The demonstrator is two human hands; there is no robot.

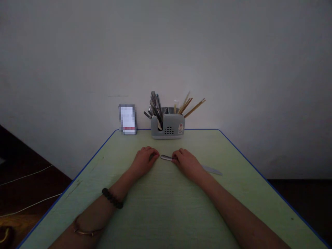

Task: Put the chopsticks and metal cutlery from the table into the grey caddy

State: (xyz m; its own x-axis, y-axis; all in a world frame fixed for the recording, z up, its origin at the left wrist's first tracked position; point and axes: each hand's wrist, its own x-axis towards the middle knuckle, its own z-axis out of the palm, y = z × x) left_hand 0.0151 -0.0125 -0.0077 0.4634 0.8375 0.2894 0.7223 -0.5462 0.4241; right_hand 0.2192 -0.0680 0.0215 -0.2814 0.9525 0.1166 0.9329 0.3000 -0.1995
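Note:
A table knife [212, 170] lies across the middle of the table, its handle toward the left and its pale blade toward the right. My right hand [185, 162] is closed on the handle, thumb and fingers pinching it, and hides the middle of the knife. Just left of the handle's end, my left hand [145, 159] rests near the table with thumb and fingertips together. A small gap separates it from the knife, and no object shows in its fingers.
A grey cutlery holder [168, 126] stands at the back of the green table [166, 207], with metal cutlery on its left and wooden chopsticks [194, 108] leaning right. Left of it, a phone with a lit, blurred screen [127, 119] stands upright by the wall [166, 52].

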